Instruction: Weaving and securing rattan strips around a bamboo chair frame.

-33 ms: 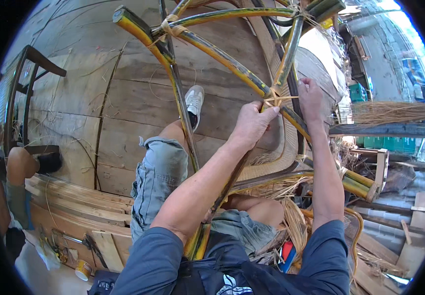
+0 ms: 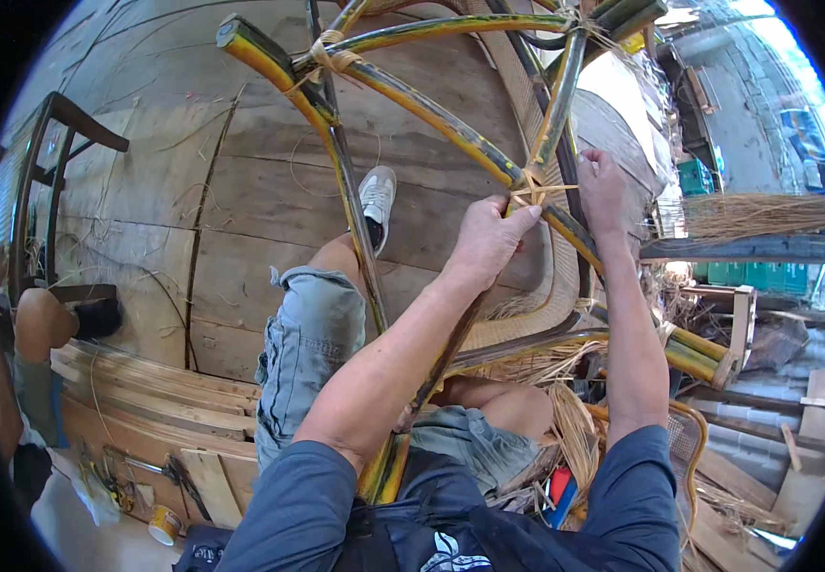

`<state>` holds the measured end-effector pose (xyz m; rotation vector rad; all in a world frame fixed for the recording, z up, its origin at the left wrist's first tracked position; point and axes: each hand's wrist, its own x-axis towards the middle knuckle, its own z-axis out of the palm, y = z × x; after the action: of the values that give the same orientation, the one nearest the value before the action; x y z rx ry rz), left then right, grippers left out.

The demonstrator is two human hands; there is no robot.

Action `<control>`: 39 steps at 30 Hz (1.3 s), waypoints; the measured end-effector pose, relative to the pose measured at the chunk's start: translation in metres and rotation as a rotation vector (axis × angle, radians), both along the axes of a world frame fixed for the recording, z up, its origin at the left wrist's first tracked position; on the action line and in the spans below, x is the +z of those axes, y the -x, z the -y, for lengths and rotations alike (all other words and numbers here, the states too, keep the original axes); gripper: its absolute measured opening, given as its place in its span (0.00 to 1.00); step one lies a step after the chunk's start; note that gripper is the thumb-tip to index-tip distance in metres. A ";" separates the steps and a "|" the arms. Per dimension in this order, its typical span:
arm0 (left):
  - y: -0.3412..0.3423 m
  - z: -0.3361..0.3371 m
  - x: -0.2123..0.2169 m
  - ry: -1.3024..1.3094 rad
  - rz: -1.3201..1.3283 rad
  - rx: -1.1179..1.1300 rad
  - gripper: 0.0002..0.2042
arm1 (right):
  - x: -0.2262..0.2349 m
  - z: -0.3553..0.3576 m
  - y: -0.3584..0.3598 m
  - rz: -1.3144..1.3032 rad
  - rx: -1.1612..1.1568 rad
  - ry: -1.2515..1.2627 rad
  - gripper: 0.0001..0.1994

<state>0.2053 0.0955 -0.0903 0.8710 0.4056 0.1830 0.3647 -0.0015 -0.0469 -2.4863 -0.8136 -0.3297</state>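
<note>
A chair-like frame of yellow and dark pole pieces (image 2: 432, 116) stands tilted before me, its joints wrapped in pale cane strip. My left hand (image 2: 491, 240) is closed around one joint, thumb pressing beside the criss-crossed cane binding (image 2: 531, 191); its other fingers are mostly hidden behind the pole. From that binding a short length of cane strip (image 2: 561, 188) runs right to my right hand (image 2: 603, 191), whose curled fingers pinch at its end. Another binding (image 2: 329, 52) wraps the upper left joint. A woven cane panel (image 2: 557, 276) shows behind the frame.
Loose cane strips (image 2: 575, 429) lie by my right leg. Thin fibres (image 2: 765, 219) rest along a dark beam at right. Wooden planks (image 2: 155, 381), hand tools (image 2: 117, 481) and a small tub (image 2: 165, 524) are at lower left. Another person's knee (image 2: 42, 319) shows beside a dark chair (image 2: 55, 191).
</note>
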 end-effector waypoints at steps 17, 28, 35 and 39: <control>-0.014 -0.008 0.010 0.010 -0.177 -0.088 0.22 | 0.011 -0.004 0.004 -0.154 -0.028 -0.122 0.12; -0.022 -0.012 0.005 0.228 0.030 -0.163 0.16 | 0.020 0.049 -0.004 -0.541 0.311 -0.240 0.14; -0.020 -0.016 0.000 0.086 -0.059 -0.055 0.16 | 0.052 0.062 0.042 0.358 0.100 -0.230 0.11; -0.019 -0.017 0.006 0.082 -0.079 -0.081 0.17 | 0.025 0.079 0.124 -0.131 0.330 -0.390 0.12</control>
<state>0.2243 0.1126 -0.0847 0.8145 0.4477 0.0568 0.2408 -0.0806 -0.0217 -1.9539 -0.9815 -0.1833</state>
